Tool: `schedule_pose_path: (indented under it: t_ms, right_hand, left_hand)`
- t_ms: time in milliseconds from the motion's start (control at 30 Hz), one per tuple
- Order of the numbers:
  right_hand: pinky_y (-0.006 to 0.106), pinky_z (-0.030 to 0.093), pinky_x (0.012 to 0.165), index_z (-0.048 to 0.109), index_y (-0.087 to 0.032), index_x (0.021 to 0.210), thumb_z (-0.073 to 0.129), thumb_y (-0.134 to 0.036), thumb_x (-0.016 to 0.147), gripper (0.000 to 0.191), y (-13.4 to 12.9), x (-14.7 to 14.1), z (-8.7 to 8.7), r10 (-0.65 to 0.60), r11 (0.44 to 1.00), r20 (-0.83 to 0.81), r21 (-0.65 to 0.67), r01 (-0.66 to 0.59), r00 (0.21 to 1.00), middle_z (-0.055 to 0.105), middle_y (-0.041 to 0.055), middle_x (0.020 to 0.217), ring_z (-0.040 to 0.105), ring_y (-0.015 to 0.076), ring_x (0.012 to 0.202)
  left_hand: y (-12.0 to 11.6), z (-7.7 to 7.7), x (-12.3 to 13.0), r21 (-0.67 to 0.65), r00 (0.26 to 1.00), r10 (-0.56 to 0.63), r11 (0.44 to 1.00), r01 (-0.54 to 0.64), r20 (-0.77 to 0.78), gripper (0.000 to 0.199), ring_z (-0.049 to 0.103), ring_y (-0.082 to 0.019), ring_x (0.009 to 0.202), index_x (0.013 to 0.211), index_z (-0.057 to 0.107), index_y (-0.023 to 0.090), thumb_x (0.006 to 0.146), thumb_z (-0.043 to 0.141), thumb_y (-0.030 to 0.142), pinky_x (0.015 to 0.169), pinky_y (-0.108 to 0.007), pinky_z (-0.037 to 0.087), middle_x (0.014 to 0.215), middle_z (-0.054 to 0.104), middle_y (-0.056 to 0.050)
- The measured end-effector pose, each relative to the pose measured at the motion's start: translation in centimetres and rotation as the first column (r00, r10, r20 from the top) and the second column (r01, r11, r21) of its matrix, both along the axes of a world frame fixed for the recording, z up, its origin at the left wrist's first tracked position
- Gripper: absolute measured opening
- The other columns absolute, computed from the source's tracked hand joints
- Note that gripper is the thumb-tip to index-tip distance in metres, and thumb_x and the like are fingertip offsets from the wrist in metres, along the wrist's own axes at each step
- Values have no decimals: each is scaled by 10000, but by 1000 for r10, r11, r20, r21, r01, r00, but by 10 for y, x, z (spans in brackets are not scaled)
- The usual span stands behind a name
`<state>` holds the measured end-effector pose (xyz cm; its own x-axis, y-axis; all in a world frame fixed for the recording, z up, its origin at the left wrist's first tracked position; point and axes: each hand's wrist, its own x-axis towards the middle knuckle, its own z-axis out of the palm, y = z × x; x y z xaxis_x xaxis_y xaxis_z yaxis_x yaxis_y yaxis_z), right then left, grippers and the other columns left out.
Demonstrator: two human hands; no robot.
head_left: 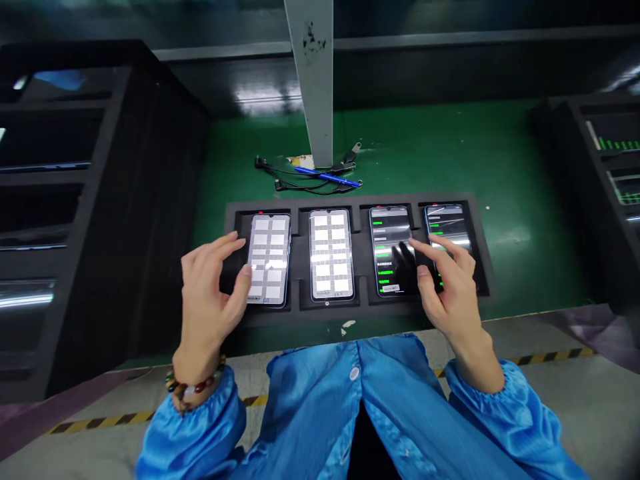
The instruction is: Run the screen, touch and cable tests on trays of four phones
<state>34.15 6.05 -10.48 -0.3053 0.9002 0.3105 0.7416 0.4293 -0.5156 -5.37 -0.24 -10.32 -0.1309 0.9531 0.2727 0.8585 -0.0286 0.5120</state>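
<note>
Head cam's the only view here: four phones sit in a row in a black foam tray [361, 252] on the green surface [425, 160]. Left hand [207, 290] is at the leftmost phone [270, 253], fingers loosely spread, thumb right by its edge, no grip. Right hand [453, 293] has its fingers parted too, index tip at the third phone's [393, 247] edge, the rest over the fourth phone [445, 217]; can't tell if they're touching. Second phone [331, 253] lies between the hands. Blue pen [320, 175] and cables [343, 169] behind the tray.
</note>
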Motion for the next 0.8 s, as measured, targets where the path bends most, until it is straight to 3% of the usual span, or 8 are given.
schedule_pose_path:
  t_ms: [100, 200, 300, 433, 500, 567, 700, 800]
  right_hand:
    - [651, 382, 1216, 590, -322, 1555, 523, -183, 1058, 520, 1, -5, -1, -33, 999, 58, -34, 35, 998, 735, 88, 1490, 549, 392, 1516]
    - [638, 374, 1202, 569, -305, 1567, 498, -220, 1082, 498, 0, -8, -3, -73, 996, 100, -36, 77, 992, 725, 114, 1482, 548, 390, 1508]
    - [621, 372, 1192, 582, -288, 1550, 502, -249, 1088, 471, -4, -9, -4, -140, 989, 112, -36, 145, 984, 721, 126, 1472, 569, 384, 1476]
    - [606, 367, 1192, 599, -283, 1517, 501, -249, 1091, 438, -7, -13, -4, -119, 990, 107, -61, 126, 987, 750, 103, 1430, 593, 363, 1445]
    - [614, 358, 1192, 596, -294, 1518, 499, -248, 1093, 439, -1, -15, -1, -118, 991, 89, -54, 123, 989, 750, 95, 1439, 586, 370, 1447]
    - [626, 347, 1199, 584, -300, 1532, 487, -240, 1093, 453, 11, -18, 4, -81, 996, 80, -41, 84, 993, 741, 93, 1460, 552, 383, 1482]
    - [635, 318, 1250, 532, -274, 1590, 418, -219, 1104, 501, 51, -26, 14, 171, 983, 140, -85, -160, 975, 688, 100, 1553, 455, 378, 1580]
    - [645, 314, 1263, 500, -240, 1626, 391, -221, 1107, 531, 76, -35, 17, 301, 950, 185, -142, -278, 935, 669, 126, 1579, 426, 385, 1599]
  left_hand:
    - [18, 1, 12, -47, 994, -45, 998, 40, -101, 594, 473, -441, 1553, 1545, 595, 252, 1026, 690, 527, 1291, -656, 374, 1670, 529, -185]
    - [30, -3, 22, -90, 991, -4, 996, -8, -134, 784, 356, -497, 1627, 1622, 516, 239, 975, 740, 620, 1310, -685, 347, 1752, 386, -227]
    - [32, -7, 27, -105, 992, 53, 992, -65, -114, 955, 312, -545, 1641, 1684, 425, 217, 923, 791, 663, 1293, -732, 355, 1758, 344, -271]
    - [28, -9, 35, -105, 986, 134, 984, -144, -97, 1025, 284, -593, 1643, 1717, 359, 185, 913, 812, 632, 1257, -798, 360, 1772, 296, -312]
    - [29, -6, 42, -73, 984, 154, 984, -161, -92, 997, 270, -579, 1656, 1716, 360, 162, 934, 797, 598, 1281, -782, 340, 1777, 278, -319]
    - [35, -2, 50, -38, 991, 95, 994, -99, -93, 880, 303, -538, 1655, 1685, 423, 167, 970, 759, 555, 1304, -746, 331, 1767, 315, -301]
    - [59, 9, 67, -73, 978, -139, 989, 129, -153, 535, 379, -455, 1635, 1512, 645, 253, 1030, 671, 484, 1354, -702, 266, 1767, 404, -192]
    - [76, 9, 72, -124, 954, -194, 978, 169, -228, 483, 374, -458, 1639, 1447, 711, 278, 1040, 643, 529, 1361, -718, 223, 1790, 397, -154]
